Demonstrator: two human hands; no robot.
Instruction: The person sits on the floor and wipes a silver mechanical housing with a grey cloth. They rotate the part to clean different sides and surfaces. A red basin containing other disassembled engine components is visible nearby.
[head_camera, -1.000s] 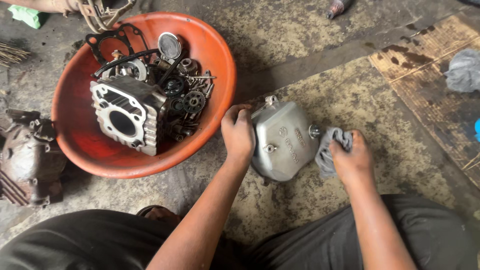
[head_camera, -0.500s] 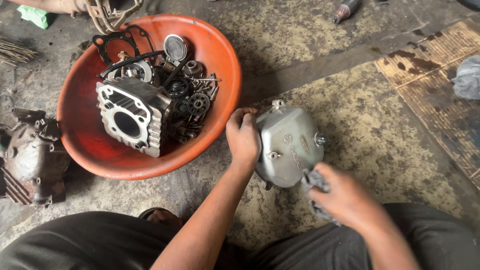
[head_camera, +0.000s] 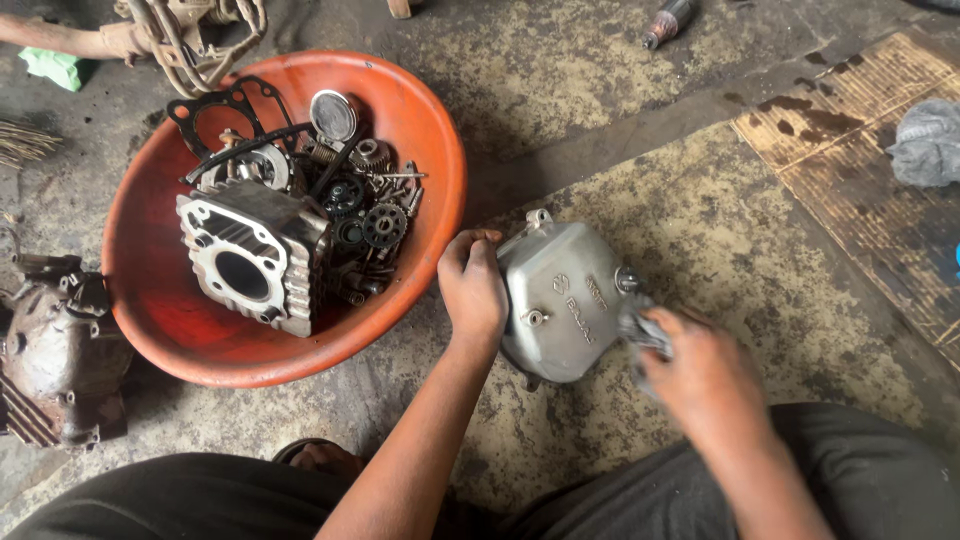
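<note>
Floor (head_camera: 700, 200), stained and mottled, under everything. Orange basin (head_camera: 430, 130) at upper left, loaded with a finned cylinder block (head_camera: 250, 260), gears (head_camera: 383, 225), a black gasket (head_camera: 225, 100) and a round piston (head_camera: 333, 115). Rusty engine part (head_camera: 60, 350) lying just left of the basin. Silver cover (head_camera: 560, 300) on the floor right of the basin, between both hands. Left hand (head_camera: 472, 285) curled over the cover's left edge, gripping it. Right hand (head_camera: 700, 375) closed around a grey rag (head_camera: 640, 328), pressed to the cover's right side. Second rag (head_camera: 925, 140) far right.
</note>
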